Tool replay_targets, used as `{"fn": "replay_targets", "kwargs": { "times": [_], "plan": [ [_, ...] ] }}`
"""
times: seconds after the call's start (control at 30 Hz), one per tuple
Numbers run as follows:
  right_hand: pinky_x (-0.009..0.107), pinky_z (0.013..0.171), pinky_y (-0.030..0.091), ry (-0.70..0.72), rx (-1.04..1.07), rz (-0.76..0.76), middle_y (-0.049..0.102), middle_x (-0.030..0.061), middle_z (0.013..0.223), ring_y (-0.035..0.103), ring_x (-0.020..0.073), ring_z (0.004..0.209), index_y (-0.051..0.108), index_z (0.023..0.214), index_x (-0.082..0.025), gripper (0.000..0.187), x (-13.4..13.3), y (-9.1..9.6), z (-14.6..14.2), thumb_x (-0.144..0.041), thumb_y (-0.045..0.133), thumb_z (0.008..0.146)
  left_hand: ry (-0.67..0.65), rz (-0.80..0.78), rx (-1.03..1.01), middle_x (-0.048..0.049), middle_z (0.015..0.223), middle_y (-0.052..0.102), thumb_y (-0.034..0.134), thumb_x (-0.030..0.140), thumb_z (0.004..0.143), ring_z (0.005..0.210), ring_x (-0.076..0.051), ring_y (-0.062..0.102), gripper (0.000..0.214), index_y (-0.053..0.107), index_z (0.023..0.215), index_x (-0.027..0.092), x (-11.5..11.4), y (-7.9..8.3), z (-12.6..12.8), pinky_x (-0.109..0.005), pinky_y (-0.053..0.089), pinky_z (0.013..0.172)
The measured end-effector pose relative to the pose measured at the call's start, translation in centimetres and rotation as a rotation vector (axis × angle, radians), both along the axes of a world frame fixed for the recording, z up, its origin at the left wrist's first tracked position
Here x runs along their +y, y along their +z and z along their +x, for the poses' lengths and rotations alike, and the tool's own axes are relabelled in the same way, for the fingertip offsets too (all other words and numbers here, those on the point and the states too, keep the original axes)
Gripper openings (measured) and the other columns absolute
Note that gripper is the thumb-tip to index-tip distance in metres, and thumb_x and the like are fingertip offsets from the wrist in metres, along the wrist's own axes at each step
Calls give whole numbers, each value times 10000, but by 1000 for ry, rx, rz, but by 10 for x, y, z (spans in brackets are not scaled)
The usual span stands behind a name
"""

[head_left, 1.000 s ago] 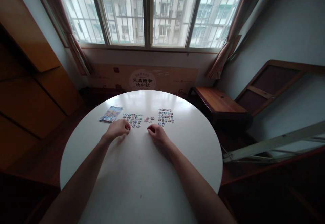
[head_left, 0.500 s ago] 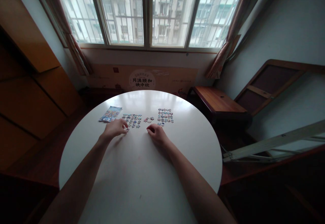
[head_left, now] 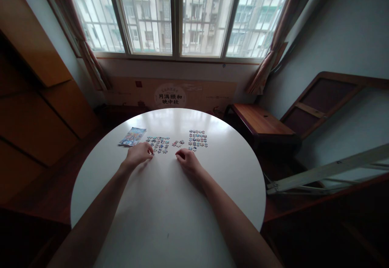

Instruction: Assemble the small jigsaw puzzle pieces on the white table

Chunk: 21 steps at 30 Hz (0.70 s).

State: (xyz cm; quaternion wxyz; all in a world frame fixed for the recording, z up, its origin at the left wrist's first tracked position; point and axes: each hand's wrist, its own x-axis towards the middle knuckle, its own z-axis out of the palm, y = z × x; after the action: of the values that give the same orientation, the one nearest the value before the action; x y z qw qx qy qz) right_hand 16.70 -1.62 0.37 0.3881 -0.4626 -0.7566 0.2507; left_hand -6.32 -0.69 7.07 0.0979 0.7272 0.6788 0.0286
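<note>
On the white table, my left hand is at the lower left corner of a group of jigsaw puzzle pieces. Its thumb and fingers are pinched at a small puzzle piece, partly covered by the fingertips. My right hand rests with curled fingers on the tabletop, just below a small cluster of loose pieces; nothing shows in it. Beyond its knuckles lies another group of puzzle pieces, set out in rows. A colourful picture sheet lies beyond my left hand.
The round white table has its curved far edge near a printed panel under the window. A low wooden bench stands beyond the table to the right. Wooden cabinets are at the left.
My left hand has shifted slightly right and away from me, with the small puzzle piece now closer to the left group. My right hand has stayed in place.
</note>
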Motion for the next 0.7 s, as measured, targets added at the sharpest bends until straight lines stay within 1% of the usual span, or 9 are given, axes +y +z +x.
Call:
{"fn": "replay_targets", "kwargs": {
  "times": [0.3,0.7],
  "plan": [
    [227,649,418,3,-3,0,635,33,741,552,124,671,668,802,-142,138,-2,3,0,-141,533,773,42,-8,5,-19,870,713,631,297,653,842,-190,626,183,726,804,254,0,-1,2,-225,341,549],
    [225,650,415,3,-9,6,630,31,739,545,122,669,667,805,-143,136,-1,3,0,-151,535,777,46,7,-1,-18,860,717,613,303,663,832,-188,632,193,728,812,258,0,-2,3,-222,339,546]
  ]
}}
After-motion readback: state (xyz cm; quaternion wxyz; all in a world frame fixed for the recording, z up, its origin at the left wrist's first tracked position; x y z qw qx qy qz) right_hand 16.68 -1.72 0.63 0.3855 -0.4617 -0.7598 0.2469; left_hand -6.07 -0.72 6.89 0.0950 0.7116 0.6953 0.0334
